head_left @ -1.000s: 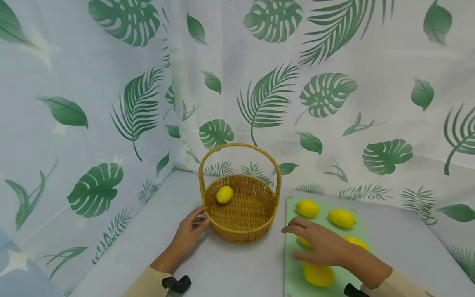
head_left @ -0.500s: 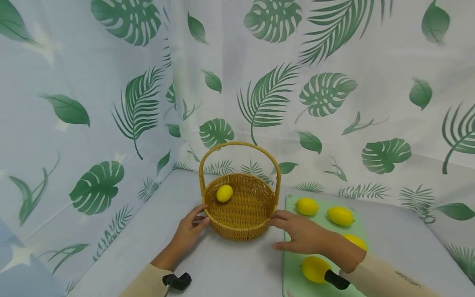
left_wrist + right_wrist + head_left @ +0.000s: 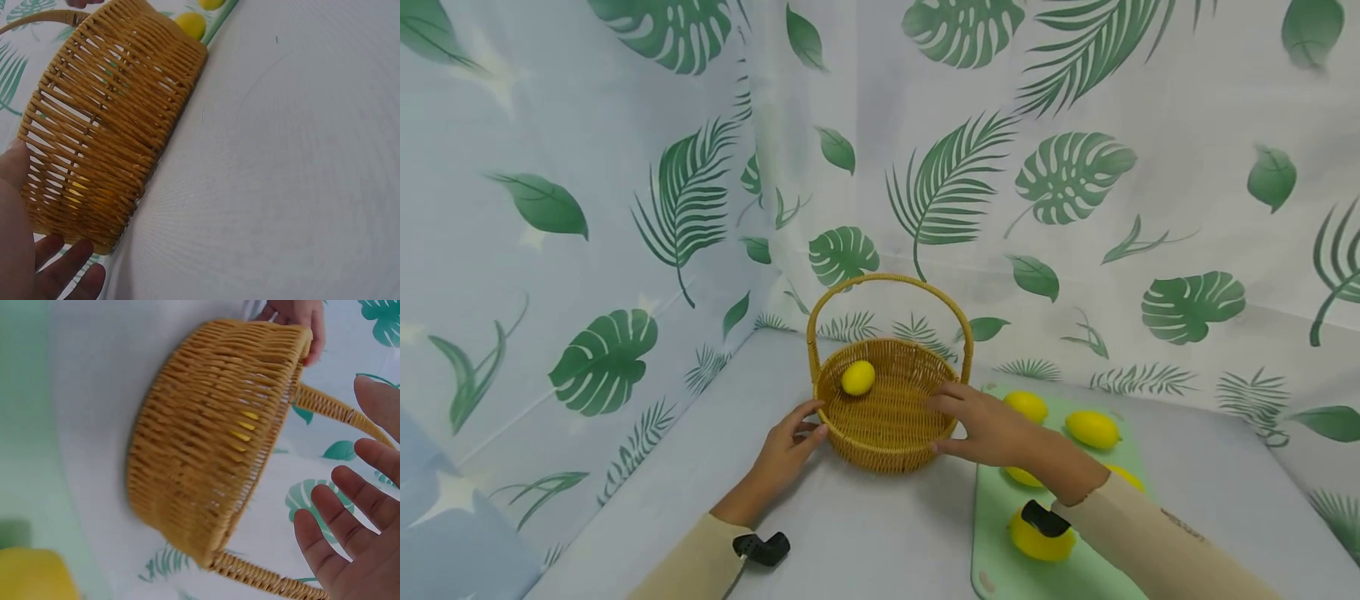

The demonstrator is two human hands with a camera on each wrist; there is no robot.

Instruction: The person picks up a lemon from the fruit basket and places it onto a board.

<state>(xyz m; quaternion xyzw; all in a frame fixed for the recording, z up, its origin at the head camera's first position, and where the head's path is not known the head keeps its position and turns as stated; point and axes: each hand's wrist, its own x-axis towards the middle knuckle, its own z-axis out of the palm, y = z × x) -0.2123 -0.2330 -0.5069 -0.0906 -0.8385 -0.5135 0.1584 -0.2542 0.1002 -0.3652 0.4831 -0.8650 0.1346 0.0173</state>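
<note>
A woven basket with a tall arched handle stands on the pale tabletop. One lemon lies inside it, at the left back. My left hand touches the basket's left side, with thumb and fingers spread loosely along the outer wall. In the left wrist view the thumb meets the rim. My right hand hovers at the basket's right edge, its fingertips over the rim. The right wrist view shows those fingers spread and holding nothing, apart from the wicker.
A light green board lies right of the basket, bearing several lemons. My right forearm crosses above it and partly covers some of them. A leaf-print curtain rises behind the table and along its left side.
My right hand has moved left from over the board to the basket's right rim. The left hand has stayed at the basket. The head view has shifted slightly.
</note>
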